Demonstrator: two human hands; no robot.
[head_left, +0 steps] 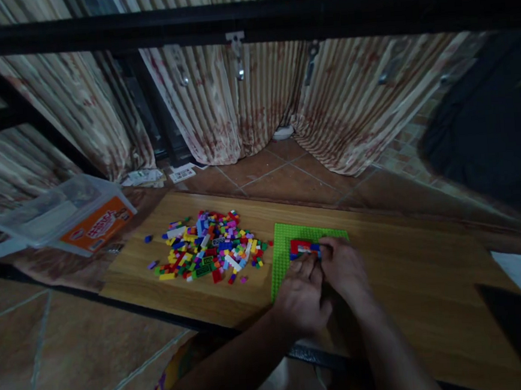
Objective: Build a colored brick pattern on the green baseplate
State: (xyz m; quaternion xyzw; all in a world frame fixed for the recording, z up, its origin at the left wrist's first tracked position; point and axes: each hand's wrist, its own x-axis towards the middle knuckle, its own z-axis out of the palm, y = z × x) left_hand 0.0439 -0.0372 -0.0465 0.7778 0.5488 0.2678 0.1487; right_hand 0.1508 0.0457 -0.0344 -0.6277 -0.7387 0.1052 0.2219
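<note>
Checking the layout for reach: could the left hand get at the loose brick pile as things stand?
Probably yes. The loose brick pile lies left of the green baseplate and nothing tall shows between it and the left hand, though that hand is busy at the red and blue bricks.

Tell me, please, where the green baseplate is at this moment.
In the head view, the green baseplate lies on the wooden tabletop, right of the loose brick pile, partly covered by the left hand and right hand.
</note>
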